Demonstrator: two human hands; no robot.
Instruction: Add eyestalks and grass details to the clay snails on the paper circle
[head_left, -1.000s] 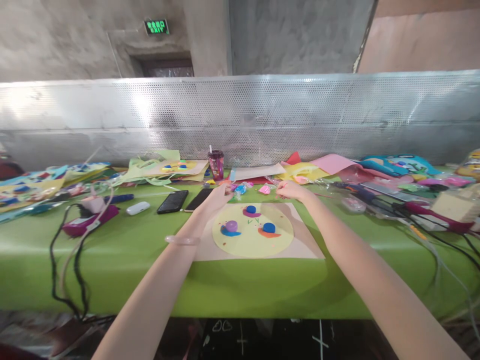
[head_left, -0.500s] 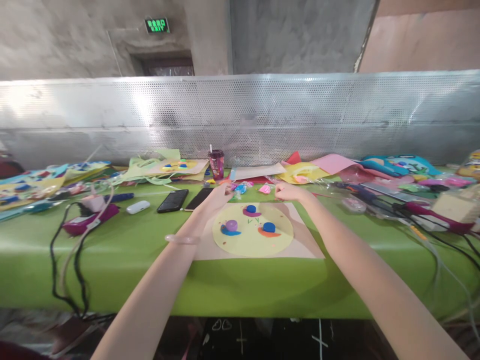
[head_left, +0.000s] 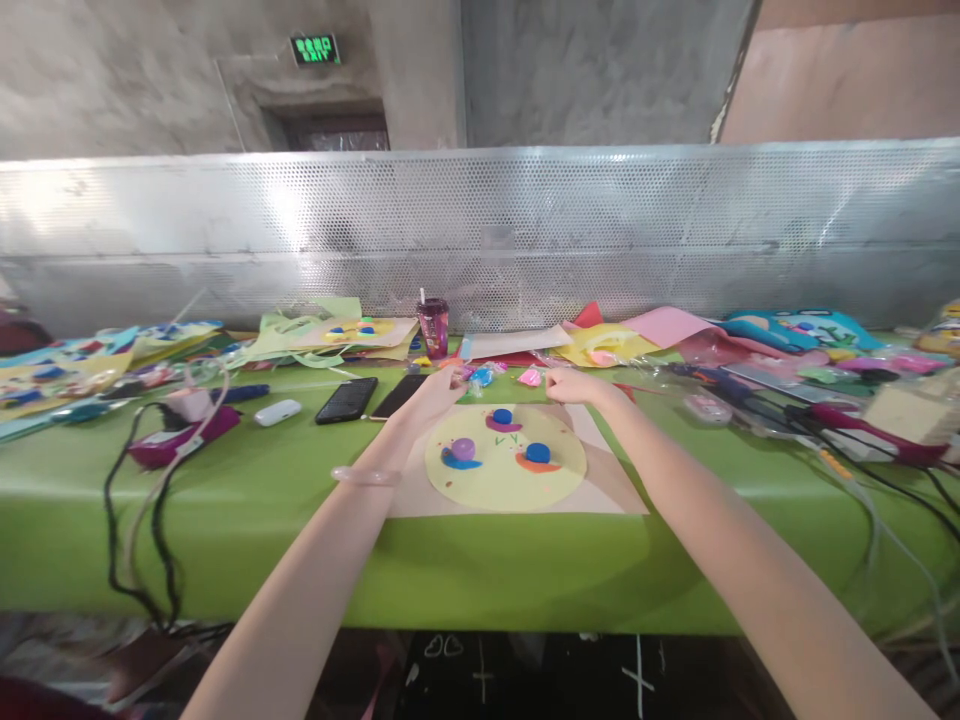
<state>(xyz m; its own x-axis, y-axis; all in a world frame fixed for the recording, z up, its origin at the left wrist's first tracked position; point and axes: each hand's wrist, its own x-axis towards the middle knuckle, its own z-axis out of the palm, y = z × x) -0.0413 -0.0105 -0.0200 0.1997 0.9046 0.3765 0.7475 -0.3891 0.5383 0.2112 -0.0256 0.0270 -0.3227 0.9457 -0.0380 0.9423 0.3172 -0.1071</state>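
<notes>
Beyond the far edge of a craft sheet (head_left: 409, 500), both hands are at a row of small clay-like lumps in clear wrapping. My left hand (head_left: 445, 384) has its fingers curled together beside a blue wrapped lump (head_left: 481, 377); what it holds, if anything, is too small to make out. My right hand (head_left: 574, 386) is closed, knuckles up, just right of a pink wrapped lump (head_left: 530, 376), its fingertips hidden. On the sheet lies a pale yellow disc (head_left: 495, 485) with a purple cap (head_left: 463, 449) and blue caps (head_left: 538, 454) set on coloured curved shapes like snails.
Left of the sheet lie a black phone (head_left: 346, 401), a white case (head_left: 277, 413) and a purple power strip (head_left: 184, 440) with cables. A lidded cup (head_left: 433, 328) stands behind. Coloured paper (head_left: 671, 325) and cables (head_left: 832, 455) crowd the right side.
My right hand has shifted slightly left, closer to the pink lump. My left hand stays almost where it was, and the sheet has not moved.
</notes>
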